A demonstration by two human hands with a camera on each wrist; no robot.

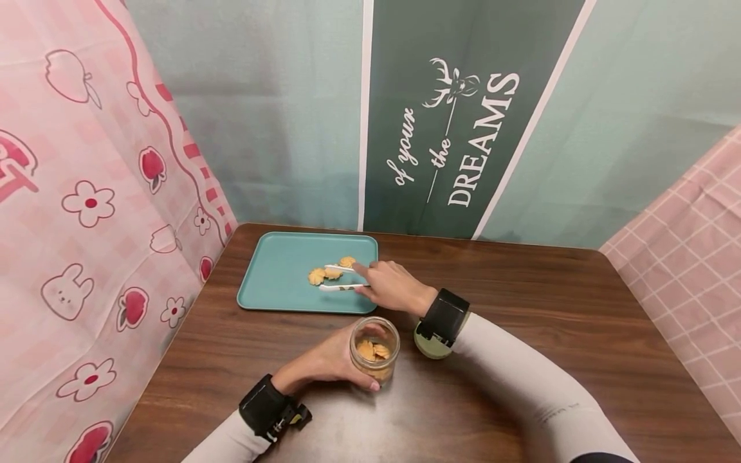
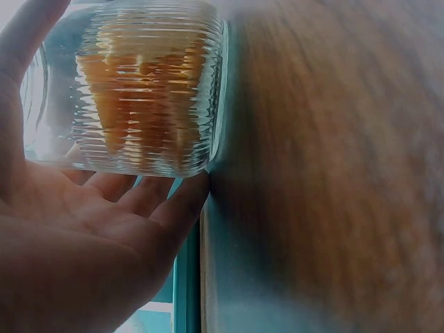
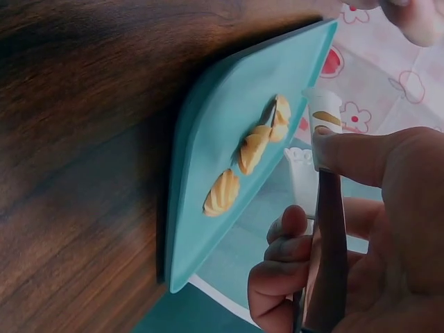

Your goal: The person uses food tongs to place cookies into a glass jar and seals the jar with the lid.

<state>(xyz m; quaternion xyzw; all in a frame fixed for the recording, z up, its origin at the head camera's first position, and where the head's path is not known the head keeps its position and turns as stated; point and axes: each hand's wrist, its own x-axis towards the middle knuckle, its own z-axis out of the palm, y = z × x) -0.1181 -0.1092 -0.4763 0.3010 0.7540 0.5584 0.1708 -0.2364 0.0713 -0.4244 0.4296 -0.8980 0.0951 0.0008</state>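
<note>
**Tongs Hang Over Three Cookies as Left Hand Steadies Jar**

A person's right hand (image 1: 396, 284) grips a pair of tongs (image 1: 344, 288) above the right part of a teal tray (image 1: 274, 280), where three ridged golden cookies (image 1: 316, 276) lie in a slanting row. The fingers curl around the dark handle, the thumb pressed near a white end with a gold mark; the tongs' two white ends stand apart. In the head view, the upper one crosses in front of the middle cookie.

Nearer the person, the left hand (image 1: 336, 358) holds a clear glass jar (image 1: 394, 355), its fingers spread along the far side and its thumb around the near side. More cookies sit inside the ribbed, open-mouthed jar. Its base is close to the wooden surface (image 1: 521, 283), though whether the two touch cannot be told.

A round green object (image 1: 433, 349) lies partly hidden beneath the right wrist. Behind the surface hangs a green backdrop (image 1: 405, 51) lettered "of your the DREAMS."
</note>
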